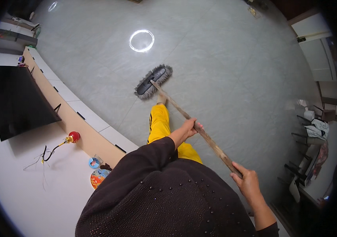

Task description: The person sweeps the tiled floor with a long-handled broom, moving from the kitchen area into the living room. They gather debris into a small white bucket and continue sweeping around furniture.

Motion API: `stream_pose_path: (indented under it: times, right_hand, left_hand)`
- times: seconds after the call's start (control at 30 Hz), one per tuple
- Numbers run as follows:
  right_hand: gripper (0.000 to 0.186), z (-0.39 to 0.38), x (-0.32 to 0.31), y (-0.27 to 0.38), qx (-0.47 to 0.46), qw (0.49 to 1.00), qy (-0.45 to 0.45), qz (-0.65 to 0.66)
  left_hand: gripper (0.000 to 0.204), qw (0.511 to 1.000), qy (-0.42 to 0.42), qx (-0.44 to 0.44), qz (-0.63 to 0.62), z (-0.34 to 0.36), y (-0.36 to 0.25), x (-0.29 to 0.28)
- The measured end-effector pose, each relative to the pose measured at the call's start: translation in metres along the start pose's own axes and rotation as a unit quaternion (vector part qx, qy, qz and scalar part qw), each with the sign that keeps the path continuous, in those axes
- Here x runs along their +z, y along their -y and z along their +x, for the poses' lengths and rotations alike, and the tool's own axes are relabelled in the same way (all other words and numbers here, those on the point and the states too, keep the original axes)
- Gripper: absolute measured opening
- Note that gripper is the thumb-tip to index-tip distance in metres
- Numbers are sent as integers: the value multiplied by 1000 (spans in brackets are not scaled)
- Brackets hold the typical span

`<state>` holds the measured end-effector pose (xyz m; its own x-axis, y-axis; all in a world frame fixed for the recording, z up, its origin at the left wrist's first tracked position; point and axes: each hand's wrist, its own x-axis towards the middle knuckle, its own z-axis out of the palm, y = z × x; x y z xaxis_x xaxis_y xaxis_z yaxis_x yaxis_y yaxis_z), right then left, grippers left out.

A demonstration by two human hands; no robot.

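Note:
A dust mop with a grey fringed head [153, 81] rests on the grey tiled floor ahead of me, near my foot. Its long wooden handle [212, 143] slants back toward my right side. Partway up the handle, my left hand [190, 127] is wrapped round the wood. My right hand [247, 179] grips the handle close to its upper end, with the thumb lying along it. One leg in yellow trousers [159, 121] reaches forward just behind the mop head.
A long low cabinet [91, 115] with white drawers runs along the left wall, bearing a black television [22, 100], a red vase [74, 137] and round decorated plates [98, 177]. Chairs [304, 134] and a cloth-draped table stand at right. A ring-shaped light reflection shows on the floor.

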<state>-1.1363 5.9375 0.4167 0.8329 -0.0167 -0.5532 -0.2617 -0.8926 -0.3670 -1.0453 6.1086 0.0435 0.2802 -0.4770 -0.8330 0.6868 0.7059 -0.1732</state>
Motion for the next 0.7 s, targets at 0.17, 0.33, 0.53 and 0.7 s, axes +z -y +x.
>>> stream_pose_path:
  times: [0.17, 0.33, 0.53, 0.7]
  right_hand:
    - [39, 63, -17, 49, 1, 1000, 15, 1]
    - [40, 152, 6, 113, -8, 995, 66, 70]
    - [43, 342, 57, 270, -165, 970, 124, 125]
    - [46, 471, 112, 396, -290, 946, 78, 123]
  left_hand:
    - [31, 998, -33, 43, -7, -19, -66, 36]
    - [29, 993, -58, 107, -3, 1, -188, 16]
    - [45, 965, -15, 248, -85, -53, -402, 25]
    - [58, 936, 57, 332, -102, -109, -515, 67]
